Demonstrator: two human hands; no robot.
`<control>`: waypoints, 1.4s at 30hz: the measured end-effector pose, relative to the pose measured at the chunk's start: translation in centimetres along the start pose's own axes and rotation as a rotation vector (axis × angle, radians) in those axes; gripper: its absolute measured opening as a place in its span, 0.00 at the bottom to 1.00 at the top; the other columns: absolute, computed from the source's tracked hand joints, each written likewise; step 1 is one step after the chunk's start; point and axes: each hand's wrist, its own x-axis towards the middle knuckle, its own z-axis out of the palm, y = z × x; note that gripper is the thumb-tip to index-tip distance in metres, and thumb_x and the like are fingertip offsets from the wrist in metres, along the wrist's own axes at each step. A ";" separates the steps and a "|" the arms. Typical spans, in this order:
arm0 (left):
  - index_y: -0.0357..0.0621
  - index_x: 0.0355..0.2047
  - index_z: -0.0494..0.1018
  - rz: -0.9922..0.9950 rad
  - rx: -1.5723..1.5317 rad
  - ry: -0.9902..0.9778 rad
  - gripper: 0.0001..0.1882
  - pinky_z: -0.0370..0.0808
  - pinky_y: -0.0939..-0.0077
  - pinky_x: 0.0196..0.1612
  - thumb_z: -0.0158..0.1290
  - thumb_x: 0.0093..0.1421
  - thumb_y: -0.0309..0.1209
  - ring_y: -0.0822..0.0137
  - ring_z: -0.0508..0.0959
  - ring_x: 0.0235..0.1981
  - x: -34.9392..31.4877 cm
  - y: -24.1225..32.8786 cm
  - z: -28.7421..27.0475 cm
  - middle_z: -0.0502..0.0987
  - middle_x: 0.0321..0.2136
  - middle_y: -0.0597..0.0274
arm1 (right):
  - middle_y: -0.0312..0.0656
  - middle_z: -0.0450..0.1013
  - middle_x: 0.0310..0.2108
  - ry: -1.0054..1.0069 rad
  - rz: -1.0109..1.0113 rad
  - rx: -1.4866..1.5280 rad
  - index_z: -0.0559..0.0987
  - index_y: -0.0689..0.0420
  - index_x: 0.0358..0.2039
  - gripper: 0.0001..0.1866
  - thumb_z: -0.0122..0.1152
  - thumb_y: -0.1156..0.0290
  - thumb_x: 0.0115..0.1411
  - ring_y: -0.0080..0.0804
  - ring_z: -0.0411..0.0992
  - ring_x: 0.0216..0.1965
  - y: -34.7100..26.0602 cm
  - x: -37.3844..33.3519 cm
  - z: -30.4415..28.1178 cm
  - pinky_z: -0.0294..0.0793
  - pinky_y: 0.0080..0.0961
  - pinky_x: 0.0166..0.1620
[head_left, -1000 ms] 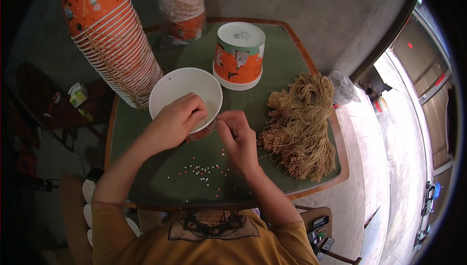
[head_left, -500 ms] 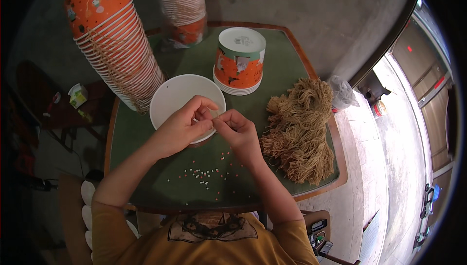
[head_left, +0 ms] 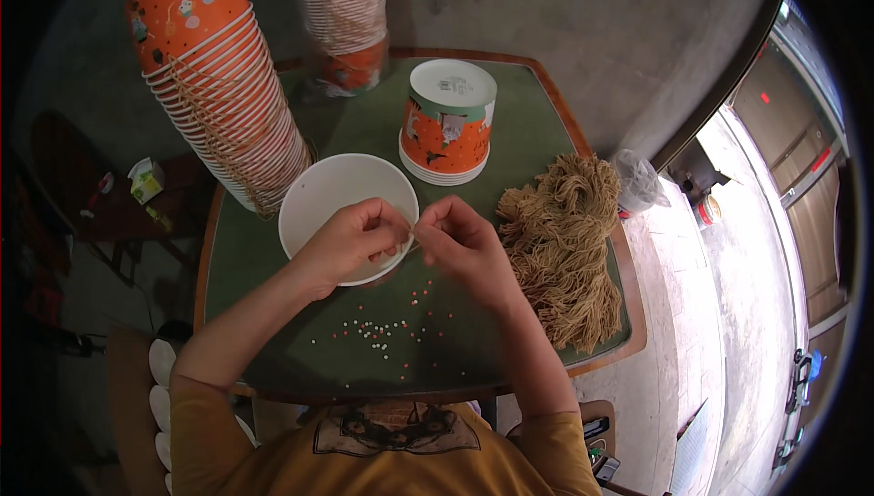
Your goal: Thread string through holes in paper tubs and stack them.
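An open white paper bucket (head_left: 314,195) stands on the table in front of me. Over its near right side my left hand (head_left: 360,239) is closed in a pinch, thumb against fingers. My right hand (head_left: 460,243) pinches too, just right of the bucket's rim. Between the fingertips runs a thin pale strand of twine (head_left: 413,241), mostly covered by the fingers. A thick bundle of tan twine (head_left: 564,250) lies to the right of my right hand. Small white and orange-red beads (head_left: 378,330) are scattered on the table below my hands.
The green table (head_left: 264,323) has a wooden edge. Beyond the bucket, orange paper buckets (head_left: 446,136) stand upside down. A tall, tied stack of buckets (head_left: 218,77) leans at left, with another wrapped stack (head_left: 350,40) at the back. A clear plastic bag (head_left: 637,179) sits past the twine.
My right hand has moved slightly right and turned, opening a small gap between the hands. The left hand stays over the bucket's rim. The whole view has shifted a little.
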 end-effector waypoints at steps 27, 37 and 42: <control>0.40 0.34 0.73 0.016 0.030 -0.106 0.07 0.66 0.85 0.25 0.50 0.65 0.30 0.81 0.69 0.23 0.1 0.7 1.2 0.70 0.23 0.71 | 0.32 0.74 0.29 0.289 -0.180 -0.628 0.75 0.60 0.35 0.06 0.62 0.75 0.59 0.15 0.67 0.24 1.6 -2.6 0.8 0.69 0.16 0.30; 0.41 0.43 0.72 -0.174 -0.261 -0.153 0.09 0.72 0.83 0.38 0.51 0.64 0.28 0.79 0.73 0.33 -0.5 1.1 0.6 0.73 0.36 0.68 | 0.34 0.75 0.27 0.271 -0.111 -0.167 0.79 0.62 0.34 0.04 0.62 0.75 0.60 0.16 0.71 0.29 3.5 -3.2 3.1 0.72 0.17 0.35; 0.41 0.46 0.71 -0.162 -0.269 -0.125 0.11 0.73 0.80 0.44 0.50 0.63 0.26 0.77 0.73 0.36 -0.8 0.7 0.1 0.73 0.39 0.66 | 0.40 0.75 0.29 0.222 -0.194 -0.449 0.82 0.58 0.36 0.06 0.62 0.77 0.57 0.25 0.75 0.29 2.4 -3.3 2.5 0.74 0.21 0.35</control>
